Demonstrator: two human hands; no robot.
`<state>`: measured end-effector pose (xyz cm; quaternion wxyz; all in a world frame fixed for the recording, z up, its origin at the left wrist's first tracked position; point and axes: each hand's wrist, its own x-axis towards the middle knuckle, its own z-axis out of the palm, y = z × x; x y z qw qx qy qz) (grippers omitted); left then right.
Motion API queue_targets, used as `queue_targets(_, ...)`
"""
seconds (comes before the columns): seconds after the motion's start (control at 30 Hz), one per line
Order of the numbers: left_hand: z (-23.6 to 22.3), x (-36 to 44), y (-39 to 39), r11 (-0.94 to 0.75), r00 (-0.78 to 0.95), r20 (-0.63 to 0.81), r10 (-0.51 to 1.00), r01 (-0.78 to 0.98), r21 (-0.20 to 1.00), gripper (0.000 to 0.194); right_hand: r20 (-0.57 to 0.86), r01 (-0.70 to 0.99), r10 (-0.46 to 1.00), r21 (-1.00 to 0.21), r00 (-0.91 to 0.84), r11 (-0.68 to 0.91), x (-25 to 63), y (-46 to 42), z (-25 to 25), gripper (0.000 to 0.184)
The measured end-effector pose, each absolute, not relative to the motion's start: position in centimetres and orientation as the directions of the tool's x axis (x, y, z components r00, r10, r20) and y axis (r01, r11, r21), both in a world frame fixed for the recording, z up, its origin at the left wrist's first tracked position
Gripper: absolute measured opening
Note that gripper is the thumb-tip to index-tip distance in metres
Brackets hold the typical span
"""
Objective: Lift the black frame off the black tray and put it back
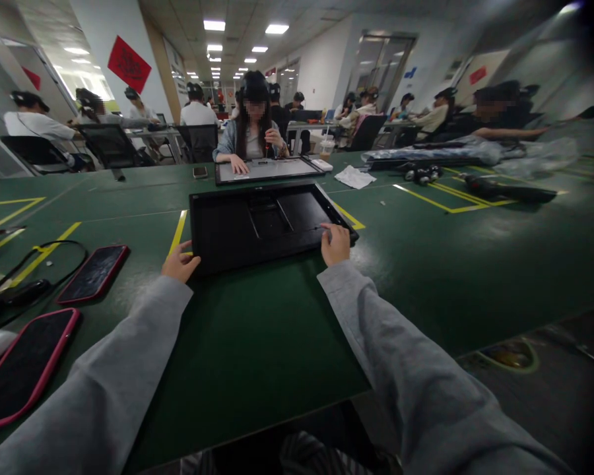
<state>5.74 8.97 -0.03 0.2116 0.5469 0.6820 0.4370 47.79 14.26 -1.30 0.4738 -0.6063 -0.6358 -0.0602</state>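
A shallow black monitor back cover (222,231) lies in front of me, with a recessed rectangle in its middle. My left hand (181,262) grips its near left corner, the thumb along the edge. At the near right corner, my right hand (335,244) holds the rim with fingers over the top. The near side of the cover seems slightly raised off the green table (257,330); how far, I cannot tell. The undersides of my fingers are hidden.
Across the table a person (252,132) works on a flat panel (264,170) with a screwdriver. Two phones (94,274) and black cables (30,290) lie left. A crumpled tissue (355,177), black rollers (422,173) and a power tool (507,190) sit right.
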Motion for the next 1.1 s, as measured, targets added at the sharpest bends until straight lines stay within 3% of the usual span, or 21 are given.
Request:
queue_targets(0.33, -0.8, -1.9, 4.7, 0.267, -0.524, 0.251, 0.814, 0.721, 0.640, 0.053, 0.556, 0.843, 0.822, -0.495, 0.122, 0.209, 47.8, 13.9, -1.2, 0.049)
queue_targets(0.5, -0.8, -1.6, 4.6, 0.292, -0.486, 0.267, 0.833, 0.794, 0.534, 0.053, 0.434, 0.833, 0.889, -0.539, 0.146, 0.126, 48.1, 13.9, -1.1, 0.055)
queue_targets(0.6, -0.5, -1.5, 4.3, 0.235, -0.407, 0.362, 0.839, 0.870, 0.434, 0.045, 0.431, 0.818, 0.891, -0.558, 0.143, 0.139, 48.5, 14.1, -1.1, 0.053)
queue_targets(0.83, 1.1, 0.3, 3.2, 0.078, -0.289, 0.611, 0.737, 0.934, 0.348, 0.035, 0.530, 0.804, 0.832, -0.561, 0.163, 0.199, 48.9, 14.0, -0.3, 0.052)
queue_targets(0.93, 2.0, 0.5, 2.5, 0.063, -0.276, 0.715, 0.642, 0.949, 0.310, 0.040, 0.680, 0.828, 0.713, -0.491, 0.168, 0.272, 48.5, 13.3, 0.9, 0.052)
queue_targets(1.1, 3.1, -0.1, 1.1, -0.044, -0.169, 0.851, 0.498, 0.975, 0.219, 0.056, 0.834, 0.880, 0.500, -0.400, 0.233, 0.257, 48.1, 12.1, 2.9, 0.053)
